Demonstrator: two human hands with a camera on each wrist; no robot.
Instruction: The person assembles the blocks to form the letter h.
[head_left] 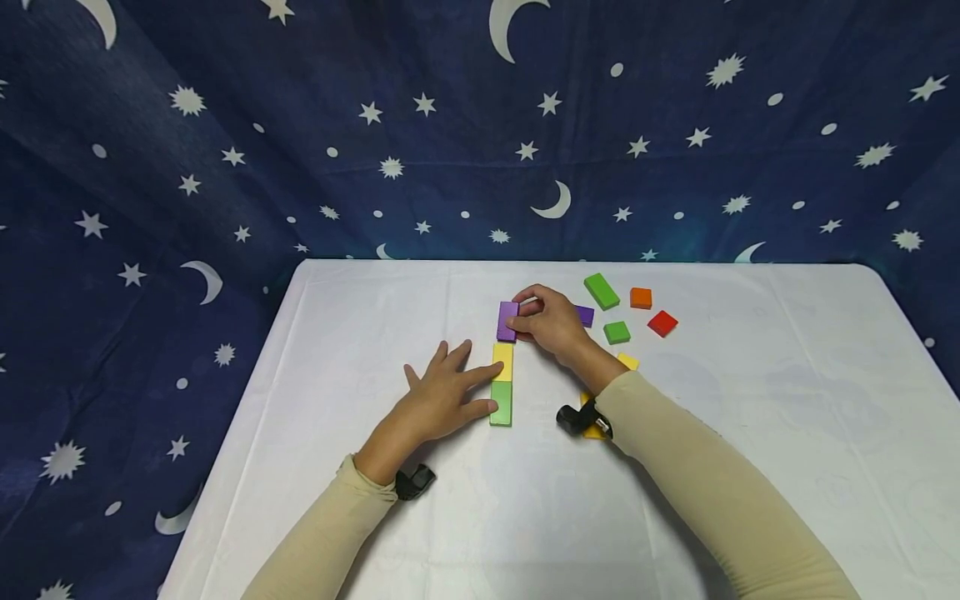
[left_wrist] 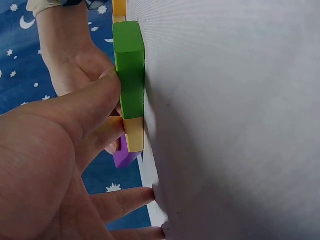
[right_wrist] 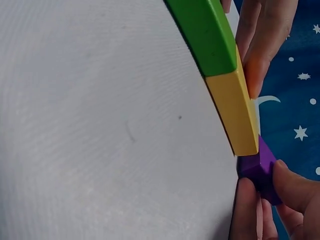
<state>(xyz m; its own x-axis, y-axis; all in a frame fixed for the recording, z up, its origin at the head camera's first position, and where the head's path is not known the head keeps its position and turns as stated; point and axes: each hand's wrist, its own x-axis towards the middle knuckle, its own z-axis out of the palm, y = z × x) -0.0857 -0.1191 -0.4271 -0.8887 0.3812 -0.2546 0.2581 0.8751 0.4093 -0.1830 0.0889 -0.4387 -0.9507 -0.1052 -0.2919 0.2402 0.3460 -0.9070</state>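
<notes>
Between thumb and fingers, my right hand (head_left: 557,327) pinches a purple block (head_left: 506,318), seen also in the right wrist view as a purple block (right_wrist: 261,167). The purple block lines up with the far end of a yellow block (head_left: 503,354). End to end with the yellow one, a green block (head_left: 502,410) lies on the near side. My left hand (head_left: 435,402) spreads along the left of this row. Its index fingertip touches the yellow block and its thumb touches the green block (left_wrist: 131,80); the other fingers extend toward the table.
Loose blocks lie to the right: a long green block (head_left: 602,292), a small green block (head_left: 617,332), an orange block (head_left: 641,298) and a red block (head_left: 662,323). Another purple block (head_left: 586,316) and yellow blocks (head_left: 628,361) are partly hidden by my right arm. A starry curtain (head_left: 450,192) hangs behind the white table (head_left: 375,300).
</notes>
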